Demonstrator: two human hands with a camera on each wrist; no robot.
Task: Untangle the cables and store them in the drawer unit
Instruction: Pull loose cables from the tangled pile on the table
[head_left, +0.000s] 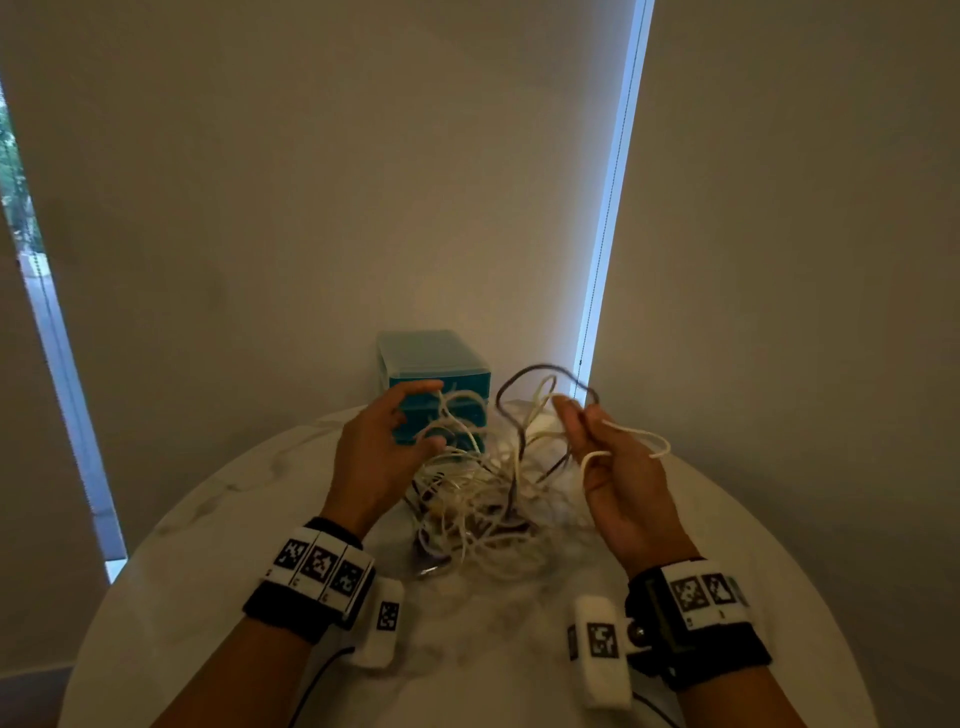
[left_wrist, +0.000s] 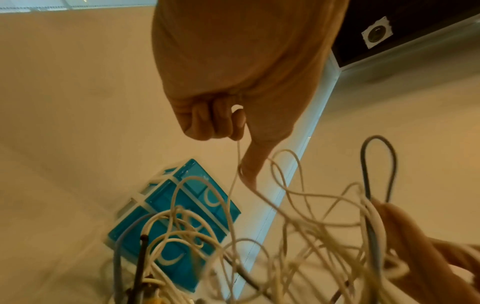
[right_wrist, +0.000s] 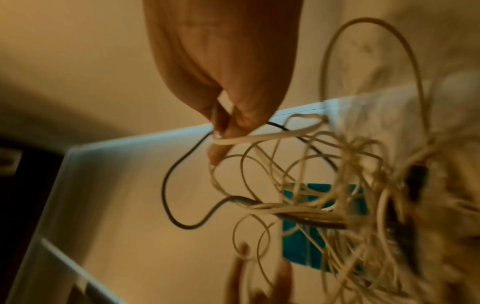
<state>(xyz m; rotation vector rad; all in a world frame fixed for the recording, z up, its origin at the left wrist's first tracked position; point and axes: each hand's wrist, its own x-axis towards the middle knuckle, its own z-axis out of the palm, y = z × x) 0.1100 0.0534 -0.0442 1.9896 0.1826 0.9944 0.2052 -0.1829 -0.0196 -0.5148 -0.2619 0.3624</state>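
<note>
Both wrists wear black bands with white tag-marked strips and white camera blocks.

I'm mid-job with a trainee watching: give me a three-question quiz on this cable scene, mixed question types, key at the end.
1. True or false: the drawers of the teal drawer unit are shut.
2. Which hand pinches a white cable: A) left hand, B) right hand, C) both?
3. Fill in: the cable tangle rests on the round ___ table.

Key: 1 true; 2 C, as the left wrist view shows a strand in its grip too; 3 white.
</note>
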